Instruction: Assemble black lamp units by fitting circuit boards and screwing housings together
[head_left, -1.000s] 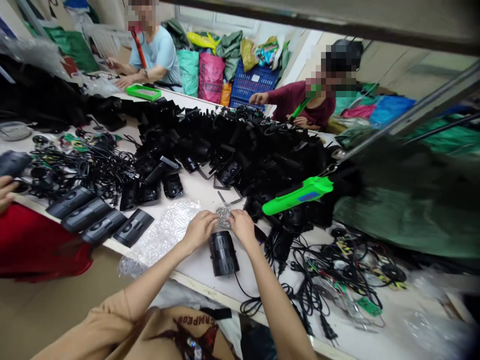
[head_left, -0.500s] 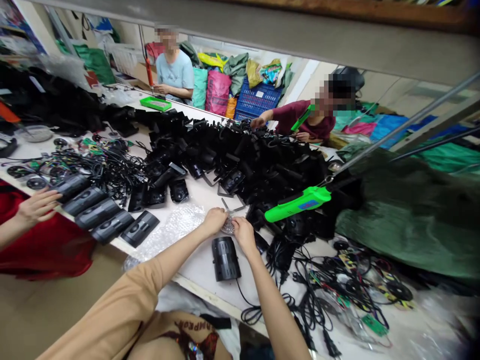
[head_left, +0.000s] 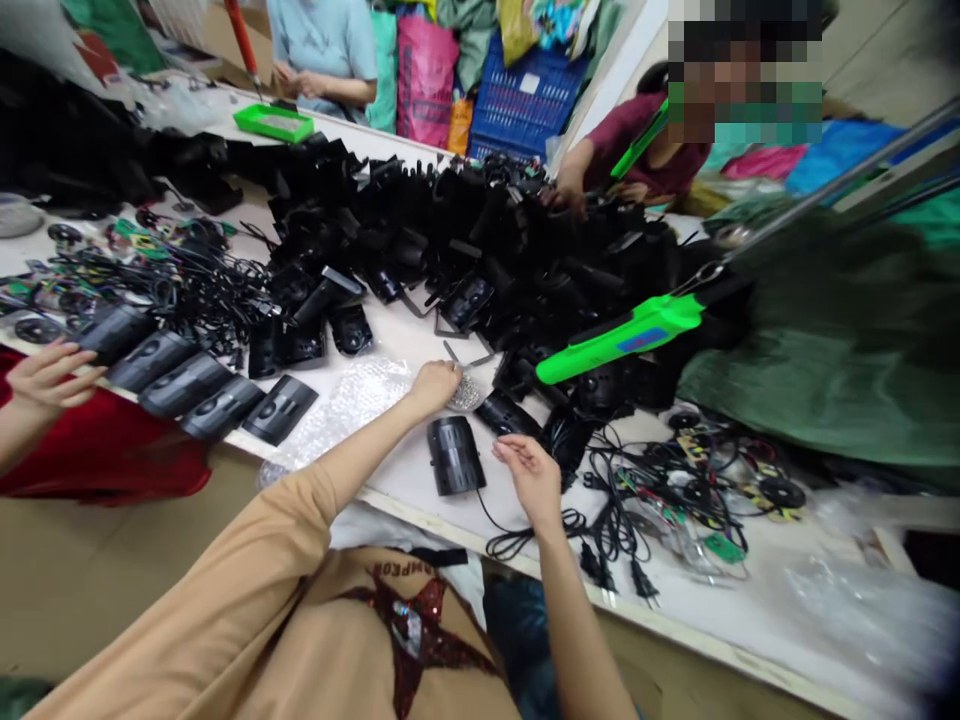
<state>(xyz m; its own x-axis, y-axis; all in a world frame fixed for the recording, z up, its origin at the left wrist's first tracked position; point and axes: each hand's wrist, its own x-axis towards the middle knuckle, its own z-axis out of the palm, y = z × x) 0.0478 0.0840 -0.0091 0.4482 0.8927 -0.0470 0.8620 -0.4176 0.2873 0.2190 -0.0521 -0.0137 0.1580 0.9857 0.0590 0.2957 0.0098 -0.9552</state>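
My left hand is at a small shallow dish of tiny metal parts that look like screws. Its fingers are bunched at the dish's edge, and what they grip is hidden. To the right of a black ribbed cylindrical housing, my right hand hovers with thumb and fingertips drawn together; anything in them is too small to make out. The housing lies on its side on the white table, a black cord running from its lower end. Neither hand touches it.
A green electric screwdriver hangs at the right. Black housings are heaped behind; several stand in a row at left beside another person's hand. Bubble wrap, wired parts and cords surround the work spot. Two people sit opposite.
My right hand has left the dish and come back toward me, to the right of the housing. My left hand stays at the dish. The view has tilted down.
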